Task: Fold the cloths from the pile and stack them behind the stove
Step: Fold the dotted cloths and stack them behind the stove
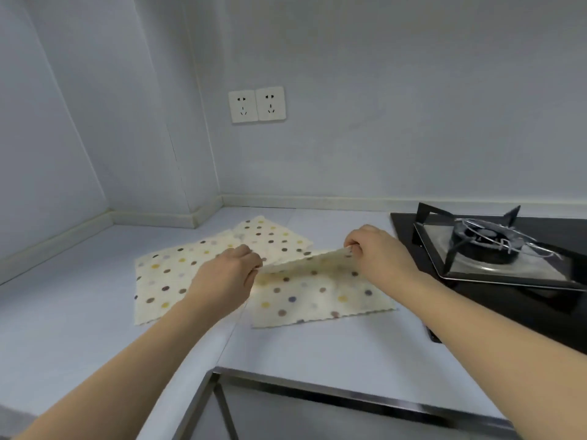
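Note:
A cream cloth with coloured dots (320, 293) lies on the white counter just left of the stove (495, 249). Its far edge is lifted off the counter. My left hand (228, 274) pinches the lifted far-left corner and my right hand (378, 252) pinches the far-right corner. The near edge still rests flat on the counter. More dotted cloths (178, 268) lie spread flat to the left and behind, partly under my left hand.
The black gas stove with its metal pan support stands at the right. The counter (95, 312) runs into a corner at the left, with a low backsplash behind. Two wall sockets (256, 105) sit above. The counter's front edge has a metal rim (317, 389).

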A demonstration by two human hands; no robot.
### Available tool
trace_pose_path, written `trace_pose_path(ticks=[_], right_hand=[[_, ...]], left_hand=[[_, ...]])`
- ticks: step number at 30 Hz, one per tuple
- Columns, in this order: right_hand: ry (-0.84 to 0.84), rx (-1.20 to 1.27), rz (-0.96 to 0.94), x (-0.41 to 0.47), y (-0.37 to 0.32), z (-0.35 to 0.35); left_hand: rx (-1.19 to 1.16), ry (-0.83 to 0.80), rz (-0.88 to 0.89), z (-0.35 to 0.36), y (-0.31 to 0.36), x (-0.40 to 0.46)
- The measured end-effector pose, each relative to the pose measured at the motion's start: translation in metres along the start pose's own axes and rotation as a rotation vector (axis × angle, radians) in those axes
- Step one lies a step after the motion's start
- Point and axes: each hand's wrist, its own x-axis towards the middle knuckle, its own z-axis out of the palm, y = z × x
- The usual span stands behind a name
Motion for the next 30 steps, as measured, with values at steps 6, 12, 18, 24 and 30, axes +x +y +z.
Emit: trace_pose_path(ticks=[6, 12, 18, 24, 30], right_hand=[[-0.057, -0.072, 0.040, -0.069, 0.013, 0.042], [0.140, -0.022, 0.080, -0.081, 0.011, 0.032], [0.030, -0.139, 0.138, -0.093, 0.024, 0.035], [-0.007, -0.163, 0.099, -0.088, 0.023, 0.037], [-0.091, -0.106, 0.025, -0.088, 0.024, 0.041]], left_hand=[[-0.080, 0.018, 0.066, 0.033, 0.003, -0.056], [-0.112, 0.192, 0.246, 0.022, 0.017, -0.053], [-0.281, -0.101, 0.290, 0.030, 0.018, -0.058], [-0.235, -0.155, 0.272, 0.023, 0.011, -0.049], [-0.502, -0.128, -0.117, 0.032, 0.015, -0.048]])
